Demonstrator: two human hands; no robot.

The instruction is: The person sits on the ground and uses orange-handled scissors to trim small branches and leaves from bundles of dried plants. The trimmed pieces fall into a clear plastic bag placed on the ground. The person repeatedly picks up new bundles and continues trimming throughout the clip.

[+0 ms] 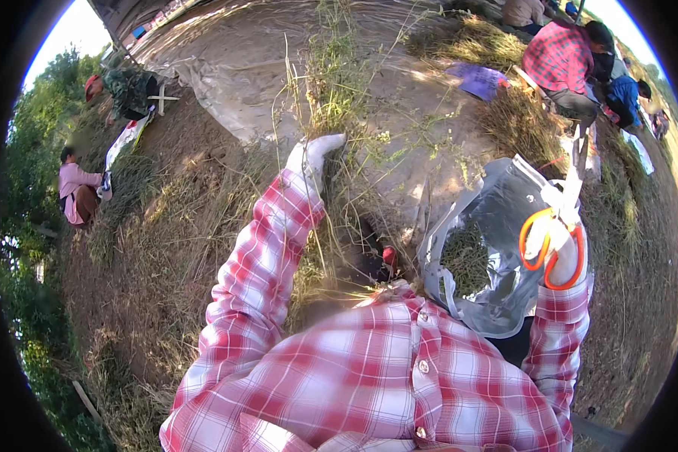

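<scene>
My left hand (312,161), in a white glove, grips a bunch of long green and straw-coloured plant stems (336,93). The leafy tops spread beyond the hand, and stems trail down beside my sleeve. In my right hand (564,251), also gloved in white, is a pair of scissors (570,198) with orange handles, its blades pointing away from me. Between my arms, nearer the right hand, a clear plastic bag (500,296) lies with its mouth spread. Cut green plant bits (464,257) rest inside it.
A plastic sheet (231,85) covers ground ahead. Heaps of dry stems (522,121) and a purple bag (477,79) lie ahead right. One person (559,59) sits there, with others beyond. Two people (79,189) (127,90) crouch or sit at left.
</scene>
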